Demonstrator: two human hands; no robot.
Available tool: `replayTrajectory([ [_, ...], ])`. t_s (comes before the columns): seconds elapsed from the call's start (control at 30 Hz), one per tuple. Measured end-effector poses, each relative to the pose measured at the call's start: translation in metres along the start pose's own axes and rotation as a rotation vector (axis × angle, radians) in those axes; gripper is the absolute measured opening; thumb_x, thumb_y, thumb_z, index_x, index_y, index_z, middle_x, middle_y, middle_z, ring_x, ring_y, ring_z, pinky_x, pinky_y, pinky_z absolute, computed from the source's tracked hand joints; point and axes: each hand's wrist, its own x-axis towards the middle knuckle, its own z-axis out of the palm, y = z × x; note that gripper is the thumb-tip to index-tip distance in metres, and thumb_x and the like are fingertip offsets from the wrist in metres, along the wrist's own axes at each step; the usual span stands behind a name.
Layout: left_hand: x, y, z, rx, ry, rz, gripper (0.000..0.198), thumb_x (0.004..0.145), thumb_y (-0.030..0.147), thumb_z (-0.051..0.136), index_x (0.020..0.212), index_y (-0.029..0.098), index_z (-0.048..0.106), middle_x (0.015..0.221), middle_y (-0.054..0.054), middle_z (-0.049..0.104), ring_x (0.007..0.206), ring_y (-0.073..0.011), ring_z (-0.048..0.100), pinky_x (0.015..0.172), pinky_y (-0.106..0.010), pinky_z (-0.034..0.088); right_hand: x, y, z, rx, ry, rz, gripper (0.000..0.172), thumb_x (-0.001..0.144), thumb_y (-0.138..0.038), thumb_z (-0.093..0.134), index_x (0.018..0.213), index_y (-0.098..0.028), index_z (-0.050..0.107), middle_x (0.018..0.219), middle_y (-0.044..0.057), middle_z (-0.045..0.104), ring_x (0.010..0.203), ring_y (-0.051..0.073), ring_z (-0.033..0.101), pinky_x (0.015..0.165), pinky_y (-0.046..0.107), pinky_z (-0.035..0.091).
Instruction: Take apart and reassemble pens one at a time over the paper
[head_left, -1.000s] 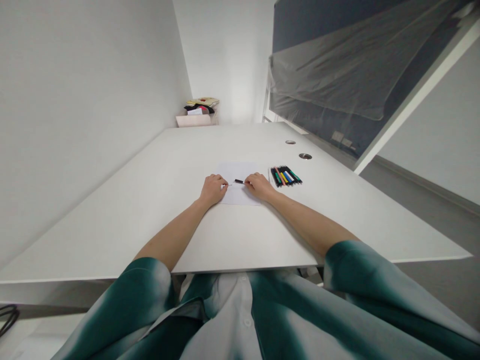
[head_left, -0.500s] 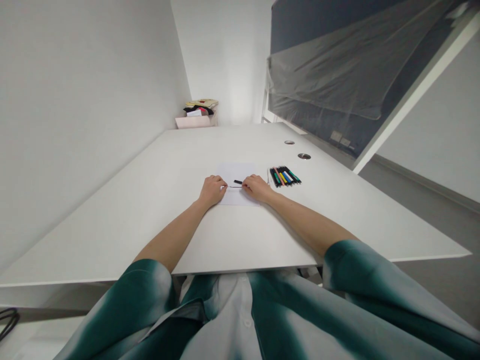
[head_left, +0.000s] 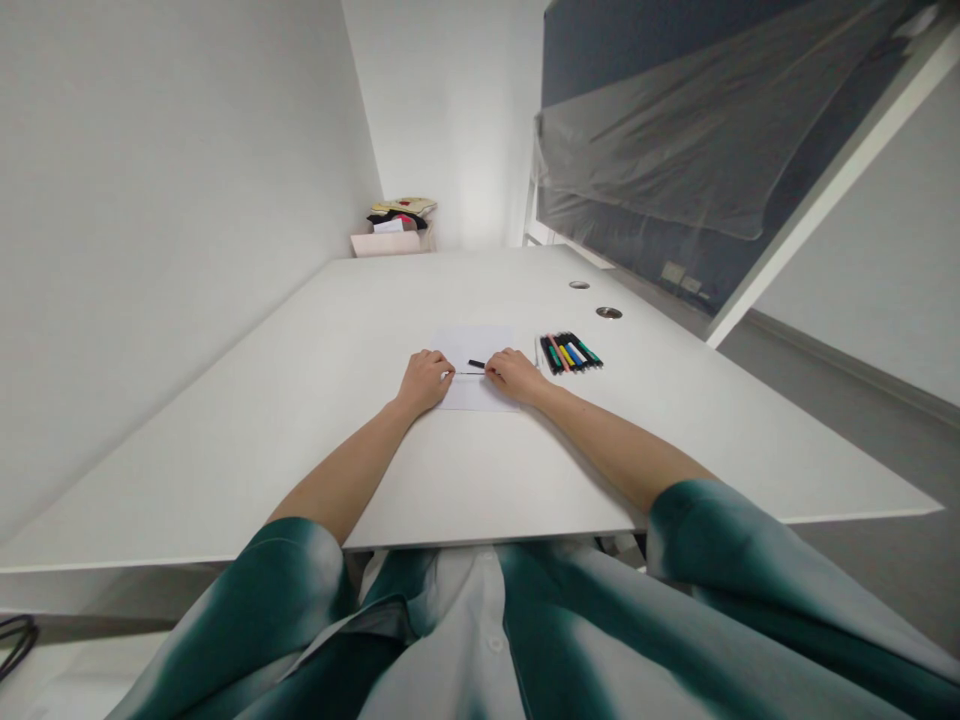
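Note:
A sheet of white paper [head_left: 475, 342] lies on the white table [head_left: 315, 400] in front of me. My left hand [head_left: 424, 380] rests on the paper's left edge with its fingers curled shut; what it pinches is too small to name. My right hand [head_left: 516, 375] is closed on a black pen [head_left: 477, 364] that points left across the paper. A thin dark line runs between the two hands. A row of several coloured pens [head_left: 570, 352] lies just right of the paper.
Two round cable holes [head_left: 608, 313] sit in the table beyond the pens. A box with piled items [head_left: 395, 228] stands at the table's far end by the wall. A plastic-covered dark board [head_left: 675, 150] leans along the right side.
Both hands stay almost still on the paper. My right hand has shifted very slightly left with the pen.

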Motion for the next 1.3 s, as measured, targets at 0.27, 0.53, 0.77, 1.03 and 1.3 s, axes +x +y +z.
replayTrajectory([
  [0.27, -0.001, 0.010, -0.001, -0.019, -0.003, 0.071, 0.025, 0.091, 0.024, 0.051, 0.092, 0.019, 0.075, 0.097, -0.012, 0.066, 0.102, -0.0277, 0.055, 0.094, -0.046, 0.041, 0.000, -0.006, -0.001, 0.008, -0.007, -0.043, 0.020, 0.097, -0.017, 0.052, 0.101, -0.015, 0.071, 0.102, 0.011, 0.072, 0.102, 0.023, 0.060, 0.087, 0.031, 0.039],
  [0.53, 0.000, 0.016, -0.003, -0.033, -0.005, 0.116, 0.023, 0.091, 0.025, 0.051, 0.091, 0.019, 0.074, 0.098, -0.011, 0.066, 0.102, -0.0271, 0.055, 0.095, -0.045, 0.041, 0.002, -0.011, -0.001, -0.005, -0.057, -0.077, 0.025, 0.098, -0.018, 0.052, 0.111, -0.015, 0.072, 0.102, 0.011, 0.073, 0.101, 0.022, 0.063, 0.086, 0.030, 0.041],
  [0.77, 0.000, 0.002, 0.001, -0.060, 0.050, -0.037, 0.031, 0.083, 0.020, 0.055, 0.109, 0.018, 0.071, 0.106, -0.011, 0.067, 0.105, -0.0271, 0.057, 0.097, -0.044, 0.043, 0.002, -0.005, 0.002, 0.005, -0.007, -0.035, 0.028, 0.098, -0.016, 0.049, 0.112, -0.015, 0.073, 0.107, 0.012, 0.073, 0.105, 0.023, 0.062, 0.089, 0.031, 0.041],
  [1.03, 0.000, -0.006, 0.006, -0.002, -0.117, -0.094, 0.028, 0.080, 0.024, 0.056, 0.099, 0.020, 0.075, 0.097, -0.010, 0.071, 0.098, -0.0290, 0.062, 0.090, -0.043, 0.047, 0.002, 0.001, 0.008, 0.003, -0.020, -0.084, 0.030, 0.094, -0.012, 0.051, 0.114, -0.016, 0.074, 0.107, 0.010, 0.073, 0.106, 0.023, 0.060, 0.092, 0.031, 0.041],
  [1.3, 0.002, -0.010, 0.010, -0.119, -0.080, -0.094, 0.026, 0.084, 0.024, 0.053, 0.097, 0.021, 0.075, 0.097, -0.007, 0.075, 0.094, -0.0249, 0.066, 0.092, -0.041, 0.049, 0.001, 0.001, 0.005, 0.027, 0.008, -0.021, 0.028, 0.093, -0.012, 0.052, 0.108, -0.018, 0.075, 0.107, 0.010, 0.073, 0.105, 0.023, 0.060, 0.091, 0.032, 0.042],
])
